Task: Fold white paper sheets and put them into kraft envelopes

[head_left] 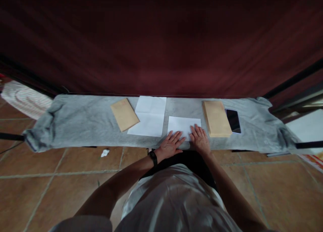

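A white sheet [184,125], smaller than the one beside it, lies on the grey cloth in front of me. My left hand [171,145] rests flat with spread fingers on its lower left edge. On the lower right part of the same sheet lies my right hand [200,138], palm down, fingers stretched out. To the left is a larger white sheet [151,119] with visible creases. A brown envelope [124,114] overlaps its left edge. Right of my right hand sits a stack of brown envelopes [218,119].
A dark-screened phone [233,121] lies right of the stack. Grey cloth [83,121] covers the narrow table. Behind it hangs a dark red curtain [161,57]. A crumpled white scrap [105,153] is on the tiled floor, and striped fabric [25,97] lies at far left.
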Available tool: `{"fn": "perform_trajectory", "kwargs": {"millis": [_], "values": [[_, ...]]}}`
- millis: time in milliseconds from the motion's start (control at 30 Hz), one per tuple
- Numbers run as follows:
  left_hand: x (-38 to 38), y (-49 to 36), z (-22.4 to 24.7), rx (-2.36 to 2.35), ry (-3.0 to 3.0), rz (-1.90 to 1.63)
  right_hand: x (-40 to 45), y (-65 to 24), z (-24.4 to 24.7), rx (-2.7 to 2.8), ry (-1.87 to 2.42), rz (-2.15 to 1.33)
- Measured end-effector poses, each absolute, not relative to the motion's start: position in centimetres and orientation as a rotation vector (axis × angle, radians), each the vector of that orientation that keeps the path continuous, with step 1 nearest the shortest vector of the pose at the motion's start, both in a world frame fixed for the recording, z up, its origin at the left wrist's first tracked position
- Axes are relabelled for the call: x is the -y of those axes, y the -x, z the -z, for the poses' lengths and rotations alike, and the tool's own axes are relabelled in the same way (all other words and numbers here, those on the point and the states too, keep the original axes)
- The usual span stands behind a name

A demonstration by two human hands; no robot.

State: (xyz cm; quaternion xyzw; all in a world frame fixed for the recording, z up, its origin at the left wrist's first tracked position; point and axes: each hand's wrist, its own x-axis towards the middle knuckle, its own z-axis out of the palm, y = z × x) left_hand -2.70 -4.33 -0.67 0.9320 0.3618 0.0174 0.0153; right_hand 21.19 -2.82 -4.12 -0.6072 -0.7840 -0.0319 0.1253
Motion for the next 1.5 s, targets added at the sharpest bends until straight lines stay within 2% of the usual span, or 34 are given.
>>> {"fn": "perform_trajectory", "kwargs": {"millis": [400, 600, 733, 900, 1067, 1333, 1500], "values": [[5.1, 6.3, 0.7, -1.326, -2.727, -0.146, 3.4, -21.4, 4.2, 2.248, 1.772, 0.032], [1.9, -0.6, 1.2, -1.407, -2.67, -0.381, 3.2, -21.0, 4.0, 2.236, 1.8, 0.019], [-0.8, -4.2, 2.0, -1.452, -2.623, -0.385, 3.3, -21.0, 3.8, 2.234, 1.795, 0.001], [-1.9, -1.5, 3.1, -1.614, -2.554, -0.365, 3.1, -21.0, 3.8, 2.202, 1.792, -0.011], [-0.6, 1.5, 4.0, -1.761, -2.462, -0.503, 3.2, -20.7, 3.7, 2.164, 1.821, -0.048], [0.4, 1.5, 4.2, -1.786, -2.463, -0.591, 4.7, -20.9, 3.6, 1.751, 2.0, -0.11], [0.4, 1.6, 4.1, -1.752, -2.479, -0.639, 3.5, -21.4, 2.9, 1.477, 2.077, -0.419]]}}
